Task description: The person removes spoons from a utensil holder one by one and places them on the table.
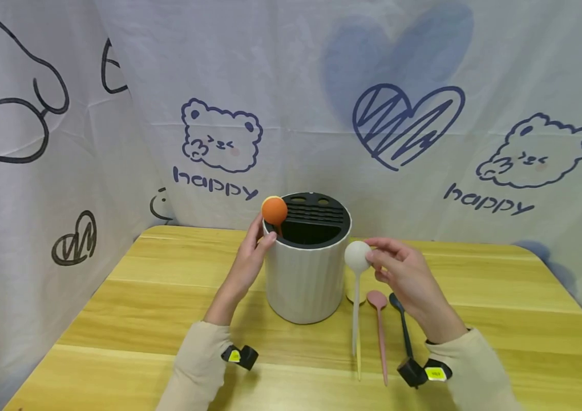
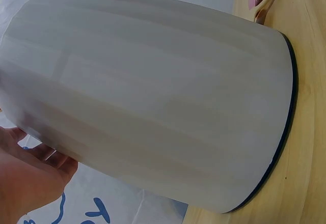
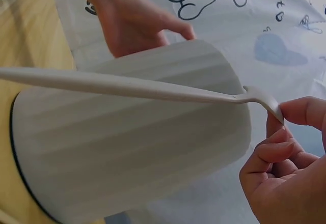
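A white ribbed canister (image 1: 303, 285) with a black slotted lid (image 1: 316, 212) stands on the table. An orange spoon (image 1: 274, 211) leans in the lid's large opening, its bowl above the rim. My left hand (image 1: 246, 260) rests against the canister's left side near the top, thumb by the rim and fingers partly hidden behind. To the right, my right hand (image 1: 406, 274) pinches a white spoon (image 1: 358, 257) by the edge of its bowl. The spoon's handle hangs down in front of the canister in the right wrist view, with a visible gap in the head view.
On the wooden table (image 1: 168, 308), right of the canister, lie a pink spoon (image 1: 380, 331), a dark blue spoon (image 1: 402, 319) and a pale yellow spoon (image 1: 359, 359), partly hidden behind the white one. A printed cloth (image 1: 291, 114) hangs along the back and left.
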`<action>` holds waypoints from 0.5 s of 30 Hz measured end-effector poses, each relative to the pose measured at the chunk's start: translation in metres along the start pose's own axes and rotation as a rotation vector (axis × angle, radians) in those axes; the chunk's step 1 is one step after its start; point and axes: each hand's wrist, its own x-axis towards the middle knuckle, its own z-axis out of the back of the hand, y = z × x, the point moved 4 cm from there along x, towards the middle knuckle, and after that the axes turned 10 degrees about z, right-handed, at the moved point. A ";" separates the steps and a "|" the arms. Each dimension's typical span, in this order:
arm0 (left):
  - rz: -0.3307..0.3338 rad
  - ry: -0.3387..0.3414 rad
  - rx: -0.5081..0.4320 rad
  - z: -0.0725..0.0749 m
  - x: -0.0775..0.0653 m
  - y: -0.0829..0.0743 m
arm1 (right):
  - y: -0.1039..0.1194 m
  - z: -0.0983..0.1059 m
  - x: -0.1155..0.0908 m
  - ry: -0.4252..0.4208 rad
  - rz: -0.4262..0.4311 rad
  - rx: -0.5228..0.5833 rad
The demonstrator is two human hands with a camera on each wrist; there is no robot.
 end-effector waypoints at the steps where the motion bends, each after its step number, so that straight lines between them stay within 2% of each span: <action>1: 0.000 -0.001 0.000 0.000 0.000 0.000 | -0.002 0.001 -0.001 -0.006 -0.001 0.009; 7: 0.006 -0.009 -0.001 0.002 -0.002 0.001 | -0.016 0.008 0.000 -0.024 -0.023 0.051; 15: 0.010 0.004 0.001 0.001 0.000 0.000 | -0.032 0.029 0.004 -0.056 -0.091 0.108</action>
